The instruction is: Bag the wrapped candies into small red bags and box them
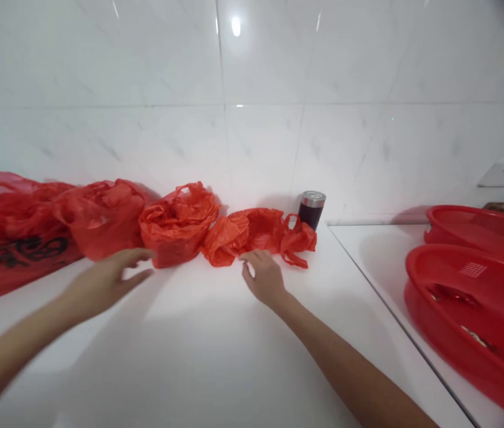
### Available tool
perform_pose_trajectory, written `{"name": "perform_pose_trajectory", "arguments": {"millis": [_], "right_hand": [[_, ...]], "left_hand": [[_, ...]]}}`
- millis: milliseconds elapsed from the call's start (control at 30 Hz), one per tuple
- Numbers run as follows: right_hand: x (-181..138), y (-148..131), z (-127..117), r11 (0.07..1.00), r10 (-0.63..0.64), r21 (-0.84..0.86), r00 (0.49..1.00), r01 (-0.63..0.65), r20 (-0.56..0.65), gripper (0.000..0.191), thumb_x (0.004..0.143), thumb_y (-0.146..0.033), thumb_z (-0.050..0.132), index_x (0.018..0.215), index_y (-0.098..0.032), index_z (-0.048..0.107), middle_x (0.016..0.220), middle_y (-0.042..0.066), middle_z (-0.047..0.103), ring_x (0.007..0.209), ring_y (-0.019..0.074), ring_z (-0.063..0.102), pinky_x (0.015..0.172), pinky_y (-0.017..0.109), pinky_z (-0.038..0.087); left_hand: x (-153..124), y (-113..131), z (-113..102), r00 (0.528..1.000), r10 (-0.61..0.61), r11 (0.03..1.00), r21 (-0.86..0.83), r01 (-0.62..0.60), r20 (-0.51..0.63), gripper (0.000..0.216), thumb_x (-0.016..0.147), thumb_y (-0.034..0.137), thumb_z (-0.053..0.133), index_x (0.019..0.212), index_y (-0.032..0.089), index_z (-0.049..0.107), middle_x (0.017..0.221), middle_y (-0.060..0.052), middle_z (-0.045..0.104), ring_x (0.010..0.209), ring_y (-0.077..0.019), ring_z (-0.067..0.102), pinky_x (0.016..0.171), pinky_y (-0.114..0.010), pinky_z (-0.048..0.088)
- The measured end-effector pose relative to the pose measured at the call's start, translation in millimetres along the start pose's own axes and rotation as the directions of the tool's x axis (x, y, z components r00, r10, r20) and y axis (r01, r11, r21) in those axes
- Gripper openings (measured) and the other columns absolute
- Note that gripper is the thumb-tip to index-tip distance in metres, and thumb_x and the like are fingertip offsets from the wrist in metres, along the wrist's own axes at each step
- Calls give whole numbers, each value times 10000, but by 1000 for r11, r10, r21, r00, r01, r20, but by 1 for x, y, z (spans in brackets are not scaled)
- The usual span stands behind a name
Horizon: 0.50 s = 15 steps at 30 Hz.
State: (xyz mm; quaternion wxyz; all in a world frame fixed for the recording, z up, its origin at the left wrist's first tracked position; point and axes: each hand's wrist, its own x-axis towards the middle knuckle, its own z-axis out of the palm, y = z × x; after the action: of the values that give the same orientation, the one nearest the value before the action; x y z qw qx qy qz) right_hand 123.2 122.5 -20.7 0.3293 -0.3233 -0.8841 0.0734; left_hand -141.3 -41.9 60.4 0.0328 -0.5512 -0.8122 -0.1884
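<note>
My left hand point(104, 282) reaches forward over the white table, thumb and fingers apart, with nothing in it. Its fingertips are near the lower left side of a crumpled red plastic bag point(176, 235) with a gathered top. Farther right, my right hand point(264, 278) has its fingers bent and a gap between thumb and forefinger. It is at the front edge of a flatter red plastic bag point(263, 229); whether the fingertips touch that bag I cannot tell. What the bags contain is hidden.
Along the tiled wall stand another red bag point(100, 217) and a large red bag with black lettering point(15, 244) at far left. A dark tumbler with a silver lid point(311, 208) stands behind the right bag. Two red plastic baskets point(421, 261) with small wrapped items sit at right.
</note>
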Motion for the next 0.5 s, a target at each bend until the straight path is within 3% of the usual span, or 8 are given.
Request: {"name": "perform_pose_trajectory", "arguments": {"millis": [67,133,233,300,367,500], "right_hand": [[6,38,-13,989,123,-74,988,-131,-96,378,911,-242,459,1271,-203,568,1330,131,510,1248,276,417,1038,451,305],[2,70,-19,967,209,-120,968,-225,-136,451,855,-298,565,1301,-234,556,1413,136,434,1307,343,339,1048,538,236],[-16,108,-23,948,267,-154,959,-280,-99,334,779,-310,644,1103,-234,679,1245,117,591,1140,322,505,974,514,308],[-27,124,-26,943,280,-159,956,-291,-90,200,806,-278,597,962,-222,709,1058,79,674,970,249,583,902,429,360],[-32,132,-30,940,288,-152,948,-307,-136,202,863,-248,511,930,-207,697,967,59,690,904,209,593,861,376,364],[-25,126,-39,939,288,-102,914,-328,-287,288,933,-242,388,1050,-181,645,1034,72,675,956,194,585,880,358,346]], "left_hand": [[26,39,32,997,75,997,-3,-75,31,588,836,396,613,1373,236,437,1348,-101,551,1070,-266,608,856,-367,495],[49,70,68,999,46,999,3,-46,-16,689,834,448,564,1444,231,328,1417,-150,475,1103,-322,590,816,-395,492],[67,92,104,999,-36,999,-5,36,-41,448,872,374,447,1280,201,516,1190,-172,638,1019,-354,621,749,-405,470],[66,89,107,997,-72,997,-27,72,-22,293,856,313,432,1052,200,618,1000,-149,695,945,-352,637,697,-382,452],[56,84,99,997,-77,995,-60,78,18,189,830,293,456,898,214,612,893,-104,702,841,-311,650,652,-343,436],[24,102,82,981,92,925,-379,-20,171,189,844,377,496,737,228,544,732,-7,648,686,-204,609,613,-273,423]]}}
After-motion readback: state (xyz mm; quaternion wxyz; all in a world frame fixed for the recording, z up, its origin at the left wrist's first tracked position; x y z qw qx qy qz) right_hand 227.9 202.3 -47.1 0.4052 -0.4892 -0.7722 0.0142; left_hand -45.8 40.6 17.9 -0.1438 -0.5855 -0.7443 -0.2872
